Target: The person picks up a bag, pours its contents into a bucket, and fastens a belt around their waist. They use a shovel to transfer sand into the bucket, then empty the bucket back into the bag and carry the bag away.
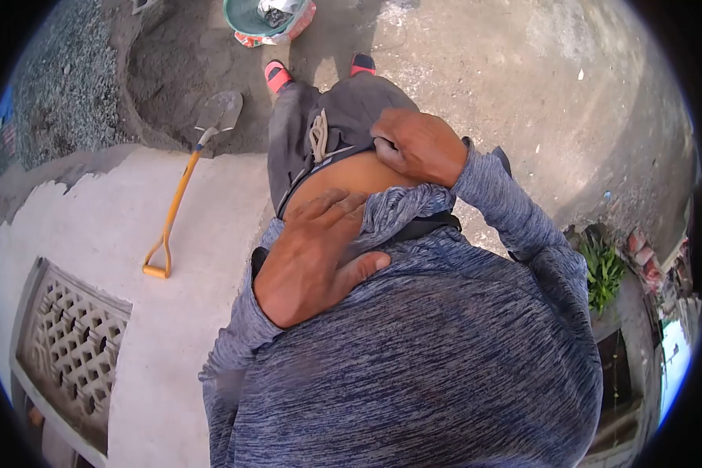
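Observation:
My left hand (308,257) lies over the raised hem of my blue-grey long-sleeved shirt (413,351). Its fingers rest flat against my bare belly, and the thumb is spread out over the cloth. At the front of my waist, my right hand (417,147) is closed on the waistband of my dark grey trousers (351,109); its fingertips are partly hidden. A pale drawstring (318,136) hangs from the trousers, left of that hand. Bunched shirt cloth sits between the two hands.
A shovel (181,195) with a yellow handle leans on a pale wall (195,327), its blade by wet grey mix (164,70). Ahead stands a green tub (246,23). Gravel (62,86) lies far left, a lattice vent (74,335) lower left, plants (600,269) at right.

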`<state>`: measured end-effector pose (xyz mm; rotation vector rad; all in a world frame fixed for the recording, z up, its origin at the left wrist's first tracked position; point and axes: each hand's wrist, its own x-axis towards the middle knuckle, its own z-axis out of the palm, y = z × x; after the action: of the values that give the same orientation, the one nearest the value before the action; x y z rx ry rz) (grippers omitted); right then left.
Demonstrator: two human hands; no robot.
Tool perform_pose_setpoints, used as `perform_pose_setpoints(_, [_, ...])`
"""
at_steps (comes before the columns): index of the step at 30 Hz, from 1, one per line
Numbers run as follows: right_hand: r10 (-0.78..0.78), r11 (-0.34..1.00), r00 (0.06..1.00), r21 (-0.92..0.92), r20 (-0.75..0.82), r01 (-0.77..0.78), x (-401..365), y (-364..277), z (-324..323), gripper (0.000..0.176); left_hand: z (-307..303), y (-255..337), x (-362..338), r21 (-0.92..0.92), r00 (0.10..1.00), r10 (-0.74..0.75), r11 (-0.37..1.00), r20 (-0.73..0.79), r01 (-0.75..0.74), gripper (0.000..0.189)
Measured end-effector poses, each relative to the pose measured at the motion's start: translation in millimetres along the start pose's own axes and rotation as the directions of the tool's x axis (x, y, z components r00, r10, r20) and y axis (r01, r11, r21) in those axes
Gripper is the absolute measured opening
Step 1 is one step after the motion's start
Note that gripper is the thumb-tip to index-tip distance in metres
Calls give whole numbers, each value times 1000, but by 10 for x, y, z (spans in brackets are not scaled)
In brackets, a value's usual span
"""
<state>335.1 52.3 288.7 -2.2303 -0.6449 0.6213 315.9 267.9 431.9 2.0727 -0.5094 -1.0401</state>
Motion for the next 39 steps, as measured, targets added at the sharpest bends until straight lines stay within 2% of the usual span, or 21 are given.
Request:
perform_pose_setpoints(1, [32, 999, 997, 28, -67, -30, 16, -2, 8, 14, 2, -1, -15, -4, 1000, -5, 1000, -2, 5, 57])
perform_pose_setpoints(2, [27, 999, 998, 26, -63, -25, 37, 16, -5, 14, 9, -7, -12, -8, 1000, 13, 1000, -19, -13, 56])
perform_pose_setpoints(4, [116, 978, 982, 188, -149, -87, 83, 20, -38, 13, 10, -10, -26, -14, 999, 25, 1000, -41, -26, 56])
perform_pose_setpoints(5, [109, 979, 983, 186, -147, -81, 114, 27, -36, 13, 8, -17, -21, -27, 998, 41, 999, -39, -42, 56])
perform_pose_setpoints(7, [212, 934, 963, 326, -167, -149, 160, 23, -15, 14, 3, -16, -16, -40, 998, 58, 997, -37, -59, 55])
perform_pose_setpoints(10, [236, 916, 954, 370, -187, -154, 216, 2, -34, 15, 0, 0, -9, -40, 996, 49, 998, -71, -52, 54])
perform_pose_setpoints(14, [228, 913, 958, 380, -176, -147, 251, -14, -29, 11, 24, -23, -9, -40, 996, 46, 998, -75, -50, 55])
perform_pose_setpoints(19, [141, 954, 970, 288, -198, -80, 265, 5, -14, 12, 10, -17, 9, -78, 998, 24, 997, -56, -29, 54])
perform_pose_setpoints(28, [113, 946, 970, 323, -217, -38, 201, 29, 48, 11, -25, -39, 13, -92, 999, 22, 995, -37, -25, 54])
perform_pose_setpoints(29, [118, 945, 968, 324, -221, -41, 186, 18, 39, 11, -38, -49, 15, -149, 1000, 5, 989, -31, -9, 53])
perform_pose_setpoints(31, [136, 933, 972, 355, -192, -60, 154, -36, 8, 11, -32, -111, -25, -207, 1000, -13, 978, -24, 8, 53])
perform_pose_setpoints(32, [132, 934, 973, 354, -191, -57, 123, -47, -10, 11, 14, -187, -72, -200, 996, -50, 979, -75, 34, 52])
perform_pose_setpoints(34, [51, 964, 999, 260, -9, -47, 66, -37, -61, 13, 52, -261, -143, -191, 985, -94, 979, -142, 66, 52])
perform_pose_setpoints(35, [31, 964, 1000, 263, -3, -29, 35, -38, -85, 13, 57, -265, -193, -286, 955, -250, 938, -162, 197, 53])
perform_pose_setpoints(36, [27, 962, 995, 267, 96, -52, 15, -30, -116, 15, 63, -274, -244, -381, 900, -401, 869, -170, 315, 54])
perform_pose_setpoints(37, [19, 962, 980, 265, 196, -72, 54, -40, -124, 17, 105, -320, -316, -386, 889, -416, 865, -192, 321, 54])
perform_pose_setpoints(38, [-10, 963, 978, 266, 208, -46, 134, -68, -97, 17, 178, -375, -404, -404, 906, -372, 874, -201, 269, 54])
perform_pose_setpoints(39, [-104, 957, 980, 284, 168, 53, 221, -98, -52, 19, 206, -382, -472, -420, 921, -326, 882, -212, 216, 55])
